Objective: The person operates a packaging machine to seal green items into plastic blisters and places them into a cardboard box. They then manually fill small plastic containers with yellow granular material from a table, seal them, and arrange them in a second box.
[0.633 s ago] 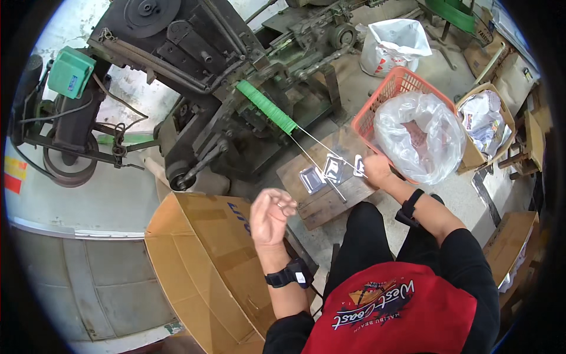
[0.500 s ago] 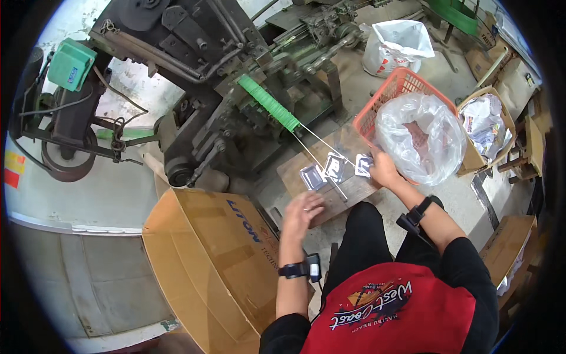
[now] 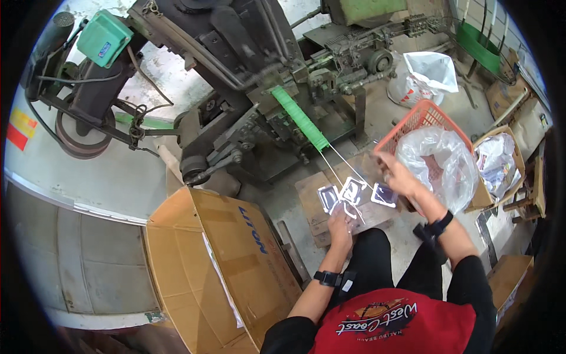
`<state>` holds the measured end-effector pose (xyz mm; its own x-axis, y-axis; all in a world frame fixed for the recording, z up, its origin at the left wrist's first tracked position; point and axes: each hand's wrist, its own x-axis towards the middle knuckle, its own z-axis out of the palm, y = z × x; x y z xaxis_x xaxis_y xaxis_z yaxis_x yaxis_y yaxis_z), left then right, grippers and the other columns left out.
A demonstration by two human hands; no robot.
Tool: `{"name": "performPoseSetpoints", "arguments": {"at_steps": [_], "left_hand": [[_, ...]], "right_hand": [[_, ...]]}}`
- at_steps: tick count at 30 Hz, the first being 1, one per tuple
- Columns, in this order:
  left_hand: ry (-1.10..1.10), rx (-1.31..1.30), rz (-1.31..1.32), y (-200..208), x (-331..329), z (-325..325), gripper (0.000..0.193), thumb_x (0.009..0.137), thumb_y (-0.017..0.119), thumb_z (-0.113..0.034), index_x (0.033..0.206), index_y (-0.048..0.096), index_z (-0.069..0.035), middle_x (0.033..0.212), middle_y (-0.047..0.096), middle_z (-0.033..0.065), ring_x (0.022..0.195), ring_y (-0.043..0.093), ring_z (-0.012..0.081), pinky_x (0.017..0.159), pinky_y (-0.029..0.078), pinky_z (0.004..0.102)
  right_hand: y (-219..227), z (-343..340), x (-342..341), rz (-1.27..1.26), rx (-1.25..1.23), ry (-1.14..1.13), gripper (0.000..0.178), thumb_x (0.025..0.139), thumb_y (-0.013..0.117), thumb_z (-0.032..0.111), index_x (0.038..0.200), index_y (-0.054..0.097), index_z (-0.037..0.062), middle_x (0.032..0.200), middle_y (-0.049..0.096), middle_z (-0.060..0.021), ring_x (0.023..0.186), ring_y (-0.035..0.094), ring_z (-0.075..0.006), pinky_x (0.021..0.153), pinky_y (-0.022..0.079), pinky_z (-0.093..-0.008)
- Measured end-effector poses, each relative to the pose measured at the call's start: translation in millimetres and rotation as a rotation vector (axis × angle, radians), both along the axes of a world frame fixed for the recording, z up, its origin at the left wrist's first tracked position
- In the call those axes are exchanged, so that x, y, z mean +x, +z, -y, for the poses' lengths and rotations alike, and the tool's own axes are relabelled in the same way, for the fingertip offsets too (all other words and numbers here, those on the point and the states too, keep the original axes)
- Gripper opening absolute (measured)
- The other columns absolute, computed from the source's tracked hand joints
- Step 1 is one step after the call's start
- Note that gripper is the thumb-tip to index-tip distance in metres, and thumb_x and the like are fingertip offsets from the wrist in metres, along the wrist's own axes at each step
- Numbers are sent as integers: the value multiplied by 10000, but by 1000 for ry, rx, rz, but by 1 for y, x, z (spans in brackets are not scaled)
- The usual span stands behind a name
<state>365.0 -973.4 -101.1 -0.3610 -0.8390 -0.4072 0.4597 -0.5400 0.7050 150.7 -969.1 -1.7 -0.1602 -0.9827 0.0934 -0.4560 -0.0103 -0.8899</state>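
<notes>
Three small flat packs with dark middles and shiny whitish edges lie on a wooden board (image 3: 315, 192) before my knees: a left pack (image 3: 328, 198), a middle pack (image 3: 352, 190) and a right pack (image 3: 384, 194). Two thin white rods (image 3: 344, 158) run down to them from a long green stack (image 3: 299, 120) at the machine. My left hand (image 3: 340, 226) is at the lower ends of the rods, fingertips drawn together beside the left and middle packs; what they pinch is hidden. Slightly blurred, my right hand (image 3: 398, 176) hovers above the right pack, fingers apart and apparently holding nothing.
An orange basket (image 3: 425, 110) lined with a clear plastic bag (image 3: 451, 177) stands right of the board. Beyond it are a white sack (image 3: 425, 76) and a carton of wrappings (image 3: 497, 165). A big open cardboard box (image 3: 227, 253) stands at left. The dark machine (image 3: 236, 65) fills the far side.
My left hand has moved right, onto the rod ends by the packs. My right hand has come up off the right pack, which lies flatter now. The whole view has shifted.
</notes>
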Motion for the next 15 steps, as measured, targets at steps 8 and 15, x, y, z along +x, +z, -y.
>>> {"name": "performPoseSetpoints", "arguments": {"at_steps": [8, 15], "left_hand": [[-265, 258, -37, 42, 2, -18, 504, 932, 330, -508, 1164, 454, -78, 931, 556, 59, 748, 587, 194, 634, 488, 346], [-222, 160, -301, 64, -19, -30, 617, 934, 266, -546, 1303, 316, -54, 1080, 518, 103, 982, 546, 243, 839, 452, 401]], "right_hand": [[74, 144, 35, -685, 69, 342, 702, 691, 513, -66, 1328, 365, 188, 1194, 428, -222, 1060, 507, -396, 858, 450, -427], [65, 115, 41, -647, 142, 433, 436, 693, 546, -27, 1115, 564, 82, 1066, 512, -203, 1001, 539, -375, 836, 447, -420]]}}
